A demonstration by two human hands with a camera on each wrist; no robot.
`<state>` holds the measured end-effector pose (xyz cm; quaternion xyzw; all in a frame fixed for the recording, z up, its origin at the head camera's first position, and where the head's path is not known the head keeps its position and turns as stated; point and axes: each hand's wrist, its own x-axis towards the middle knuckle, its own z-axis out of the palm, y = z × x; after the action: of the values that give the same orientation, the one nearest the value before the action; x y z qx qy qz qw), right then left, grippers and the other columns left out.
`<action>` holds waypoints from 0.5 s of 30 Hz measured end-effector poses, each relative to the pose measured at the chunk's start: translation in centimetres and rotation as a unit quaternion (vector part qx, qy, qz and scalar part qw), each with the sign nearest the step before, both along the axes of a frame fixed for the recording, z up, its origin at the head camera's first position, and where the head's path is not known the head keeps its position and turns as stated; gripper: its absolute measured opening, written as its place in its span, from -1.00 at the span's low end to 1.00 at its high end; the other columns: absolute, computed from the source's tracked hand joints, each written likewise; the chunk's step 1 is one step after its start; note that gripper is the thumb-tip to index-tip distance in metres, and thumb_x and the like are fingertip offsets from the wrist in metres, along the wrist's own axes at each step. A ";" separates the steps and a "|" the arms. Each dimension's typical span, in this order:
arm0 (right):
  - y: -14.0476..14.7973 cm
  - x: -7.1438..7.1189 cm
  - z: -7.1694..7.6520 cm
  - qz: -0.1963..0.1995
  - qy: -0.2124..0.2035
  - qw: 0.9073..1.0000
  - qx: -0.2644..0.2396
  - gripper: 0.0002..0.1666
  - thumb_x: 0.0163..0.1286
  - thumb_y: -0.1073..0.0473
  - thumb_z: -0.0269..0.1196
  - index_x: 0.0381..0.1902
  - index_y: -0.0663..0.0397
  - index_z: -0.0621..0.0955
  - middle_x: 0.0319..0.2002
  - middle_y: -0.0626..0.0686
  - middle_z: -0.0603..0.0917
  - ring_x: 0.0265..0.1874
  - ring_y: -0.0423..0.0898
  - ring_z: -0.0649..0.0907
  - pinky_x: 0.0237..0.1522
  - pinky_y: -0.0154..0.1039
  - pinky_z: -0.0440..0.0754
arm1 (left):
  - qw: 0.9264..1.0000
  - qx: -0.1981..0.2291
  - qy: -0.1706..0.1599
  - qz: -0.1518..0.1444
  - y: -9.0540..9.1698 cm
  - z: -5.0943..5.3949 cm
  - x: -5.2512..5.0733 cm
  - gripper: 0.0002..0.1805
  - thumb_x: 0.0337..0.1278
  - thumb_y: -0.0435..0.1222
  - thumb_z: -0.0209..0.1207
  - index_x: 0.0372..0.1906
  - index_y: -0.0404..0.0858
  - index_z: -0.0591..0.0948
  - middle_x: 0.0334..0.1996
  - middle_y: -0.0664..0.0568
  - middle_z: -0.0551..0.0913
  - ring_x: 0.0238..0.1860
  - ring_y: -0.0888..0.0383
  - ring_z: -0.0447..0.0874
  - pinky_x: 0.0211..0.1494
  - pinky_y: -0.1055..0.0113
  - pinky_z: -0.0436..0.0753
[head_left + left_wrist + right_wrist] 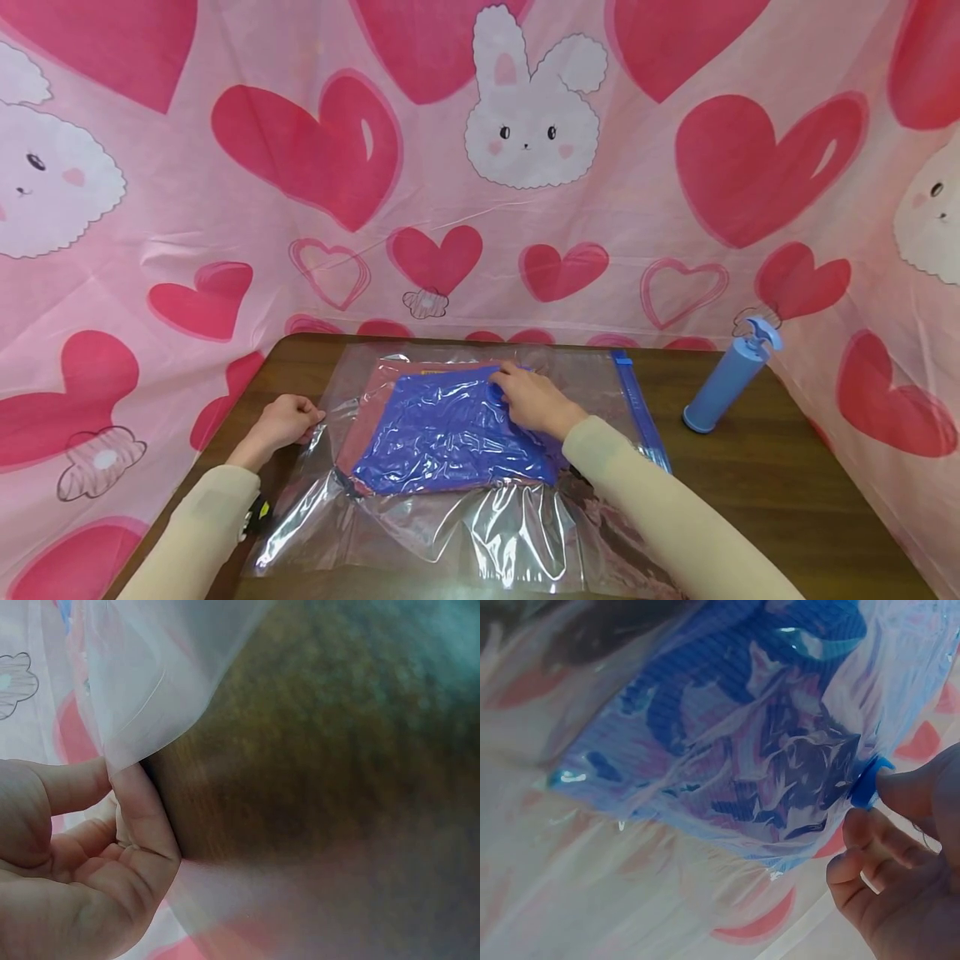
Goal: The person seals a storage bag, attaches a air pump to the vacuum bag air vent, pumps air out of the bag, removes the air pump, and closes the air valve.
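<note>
A clear vacuum storage bag lies across the table with folded blue cloth and a reddish piece inside. My left hand pinches the bag's left edge between thumb and index finger; the left wrist view shows this plastic edge drawn up by the fingertips. Over the blue cloth, my right hand pinches the bag's round blue valve cap with thumb and fingers. Whether the cap is loose or fastened, I cannot tell. Wrinkled film around it shows in the right wrist view.
A blue hand pump stands tilted in view on the table's right side. The bag's blue zip strip runs along its right side. Brown wooden table surrounds the bag, with pink heart-patterned fabric hanging behind and beside it.
</note>
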<state>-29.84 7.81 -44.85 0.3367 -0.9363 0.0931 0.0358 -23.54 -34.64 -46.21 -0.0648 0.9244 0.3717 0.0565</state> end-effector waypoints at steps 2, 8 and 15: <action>0.0 0.0 -0.1 -0.004 0.012 1.000 0.001 -0.61 0.48 0.27 0.33 0.23 0.16 0.65 0.22 0.19 0.60 0.01 0.20 0.74 0.02 0.12 0.72 | 1.000 -0.001 0.003 -0.003 0.0 0.0 0.0 -0.77 0.45 -0.35 0.22 -0.35 -0.42 0.64 -0.52 -0.05 0.59 -0.46 0.08 0.58 -0.36 0.29 0.66; -0.2 0.2 -0.2 -0.023 0.051 0.998 -0.016 -0.72 0.47 0.13 0.41 -0.04 0.23 0.68 -0.04 0.20 0.66 -0.17 0.19 0.76 -0.11 0.12 0.75 | 1.000 -0.002 0.009 -0.003 0.1 0.1 0.0 -0.77 0.44 -0.35 0.23 -0.37 -0.42 0.64 -0.54 -0.01 0.59 -0.48 0.11 0.58 -0.37 0.30 0.65; -0.8 0.0 -0.3 -0.065 0.051 0.996 -0.028 -0.61 0.44 -0.02 0.44 -0.17 0.23 0.66 -0.11 0.20 0.71 -0.15 0.17 0.76 -0.08 0.12 0.75 | 1.000 0.003 0.005 -0.001 0.1 0.0 0.0 -0.77 0.45 -0.36 0.21 -0.35 -0.43 0.63 -0.53 -0.03 0.59 -0.47 0.10 0.58 -0.36 0.29 0.66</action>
<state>-29.80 7.05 -45.14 0.2779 -0.9504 0.0990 0.0985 -23.57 -34.52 -46.17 -0.0622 0.9235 0.3749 0.0524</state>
